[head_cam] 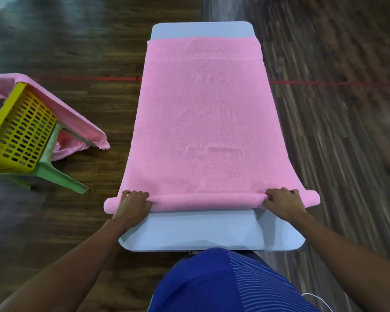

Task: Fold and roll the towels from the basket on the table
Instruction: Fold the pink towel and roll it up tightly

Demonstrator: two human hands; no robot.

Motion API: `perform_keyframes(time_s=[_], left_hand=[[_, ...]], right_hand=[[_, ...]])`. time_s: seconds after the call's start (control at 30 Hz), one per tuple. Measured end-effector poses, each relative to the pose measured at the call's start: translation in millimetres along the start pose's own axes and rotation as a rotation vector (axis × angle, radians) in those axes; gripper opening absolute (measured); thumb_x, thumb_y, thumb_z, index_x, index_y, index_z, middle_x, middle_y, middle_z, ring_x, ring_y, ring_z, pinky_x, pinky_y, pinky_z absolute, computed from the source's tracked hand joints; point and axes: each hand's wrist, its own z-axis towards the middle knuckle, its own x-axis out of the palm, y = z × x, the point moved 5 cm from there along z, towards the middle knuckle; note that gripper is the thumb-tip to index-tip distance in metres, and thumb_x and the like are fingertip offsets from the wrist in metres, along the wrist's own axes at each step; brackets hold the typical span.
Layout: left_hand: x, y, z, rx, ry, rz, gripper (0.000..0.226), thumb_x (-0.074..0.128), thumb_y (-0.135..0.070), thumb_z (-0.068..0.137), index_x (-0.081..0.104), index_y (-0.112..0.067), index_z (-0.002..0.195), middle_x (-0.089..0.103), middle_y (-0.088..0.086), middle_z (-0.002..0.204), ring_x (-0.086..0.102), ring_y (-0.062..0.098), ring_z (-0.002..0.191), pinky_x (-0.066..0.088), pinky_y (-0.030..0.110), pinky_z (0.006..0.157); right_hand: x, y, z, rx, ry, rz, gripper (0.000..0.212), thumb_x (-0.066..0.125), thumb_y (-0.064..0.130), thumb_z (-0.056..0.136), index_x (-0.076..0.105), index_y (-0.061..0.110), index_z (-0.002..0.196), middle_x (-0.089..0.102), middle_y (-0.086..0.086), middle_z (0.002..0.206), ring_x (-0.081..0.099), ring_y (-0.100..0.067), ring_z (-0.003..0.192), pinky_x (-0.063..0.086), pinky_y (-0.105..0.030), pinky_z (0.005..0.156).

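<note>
A pink towel [207, 113] lies folded lengthwise along a narrow pale blue table [200, 235], covering most of its top. Its near end is wound into a thin roll [207, 200] that overhangs both sides of the table. My left hand [134, 204] grips the roll near its left end, fingers curled over the top. My right hand [283, 202] grips it near the right end in the same way. A yellow perforated basket [18, 131] stands at the left on a green plastic stool [54, 174], with another pink towel [77, 122] draped over its rim and hanging toward the floor.
Dark wooden floor surrounds the table, crossed by a red line [88, 78]. The far end of the table [200, 30] shows bare beyond the towel. My blue shirt [223, 284] fills the bottom middle, and a white cable [317, 300] lies at the lower right.
</note>
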Motion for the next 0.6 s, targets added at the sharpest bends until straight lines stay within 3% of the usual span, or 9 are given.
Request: perform_keyframes(time_s=[0.07, 0.17, 0.23, 0.3, 0.4, 0.47, 0.53, 0.6], left_hand=[[-0.3, 7.0, 1.1, -0.045, -0.032, -0.099, 0.016, 0.047, -0.022, 0.089, 0.061, -0.017, 0.094, 0.064, 0.002, 0.09, 0.057, 0.025, 0.087, 0.032, 0.047, 0.1], [-6.9, 7.0, -2.3, -0.072, -0.245, -0.121, 0.013, 0.06, -0.01, 0.085, 0.06, -0.013, 0.099, 0.06, 0.006, 0.096, 0.053, 0.028, 0.091, 0.039, 0.049, 0.091], [-5.5, -1.8, -6.8, -0.034, -0.303, -0.101, 0.015, 0.065, -0.003, 0.082, 0.064, -0.009, 0.096, 0.063, 0.009, 0.096, 0.055, 0.029, 0.088, 0.043, 0.048, 0.084], [3.4, -9.1, -12.4, 0.009, -0.256, -0.097, 0.027, 0.068, -0.002, 0.077, 0.067, -0.004, 0.104, 0.067, 0.013, 0.102, 0.058, 0.03, 0.092, 0.047, 0.046, 0.085], [20.4, -9.2, -22.0, 0.018, -0.159, -0.105, 0.053, 0.071, -0.004, 0.07, 0.06, -0.001, 0.122, 0.063, 0.017, 0.118, 0.057, 0.034, 0.108, 0.047, 0.05, 0.098], [20.7, -7.8, -22.8, 0.005, -0.15, -0.108, 0.051, 0.07, -0.002, 0.072, 0.061, -0.001, 0.122, 0.064, 0.017, 0.118, 0.058, 0.034, 0.109, 0.045, 0.05, 0.1], [12.8, -6.7, -17.9, -0.004, -0.166, -0.121, 0.037, 0.069, -0.005, 0.076, 0.066, -0.004, 0.113, 0.068, 0.013, 0.109, 0.062, 0.031, 0.101, 0.046, 0.048, 0.097], [2.8, -7.0, -10.7, 0.012, -0.166, -0.1, 0.022, 0.065, -0.014, 0.079, 0.068, -0.009, 0.1, 0.071, 0.008, 0.095, 0.064, 0.027, 0.088, 0.046, 0.046, 0.094]], right_hand=[[-1.9, -2.7, 1.4, 0.016, -0.084, 0.05, 0.021, 0.055, 0.027, 0.084, 0.059, 0.024, 0.104, 0.065, 0.0, 0.099, 0.055, -0.024, 0.092, 0.032, -0.04, 0.082], [-1.6, -1.1, 0.5, -0.029, -0.33, 0.065, 0.018, 0.067, 0.009, 0.078, 0.063, 0.014, 0.095, 0.061, -0.007, 0.096, 0.052, -0.031, 0.086, 0.035, -0.041, 0.072], [2.8, 3.4, -2.7, -0.076, -0.333, 0.092, 0.017, 0.066, 0.001, 0.076, 0.065, 0.01, 0.091, 0.062, -0.009, 0.092, 0.052, -0.032, 0.081, 0.034, -0.037, 0.067], [10.9, 6.4, -7.9, -0.092, -0.306, 0.105, 0.029, 0.069, 0.001, 0.069, 0.064, 0.009, 0.097, 0.064, -0.009, 0.098, 0.056, -0.032, 0.087, 0.041, -0.04, 0.07], [24.5, 6.3, -16.8, -0.11, -0.244, 0.077, 0.055, 0.072, 0.003, 0.063, 0.061, 0.008, 0.116, 0.064, -0.01, 0.116, 0.059, -0.032, 0.107, 0.044, -0.047, 0.095], [26.2, 2.7, -16.6, -0.083, -0.265, 0.062, 0.049, 0.07, 0.004, 0.069, 0.062, 0.01, 0.117, 0.065, -0.009, 0.116, 0.059, -0.031, 0.108, 0.039, -0.047, 0.101], [16.6, 2.3, -12.7, -0.055, -0.288, 0.04, 0.032, 0.064, 0.01, 0.074, 0.066, 0.013, 0.106, 0.069, -0.006, 0.104, 0.061, -0.03, 0.1, 0.037, -0.044, 0.098], [4.3, 6.1, -7.8, -0.032, -0.207, -0.007, 0.021, 0.058, 0.022, 0.079, 0.066, 0.018, 0.098, 0.069, -0.001, 0.096, 0.059, -0.027, 0.094, 0.036, -0.041, 0.091]])
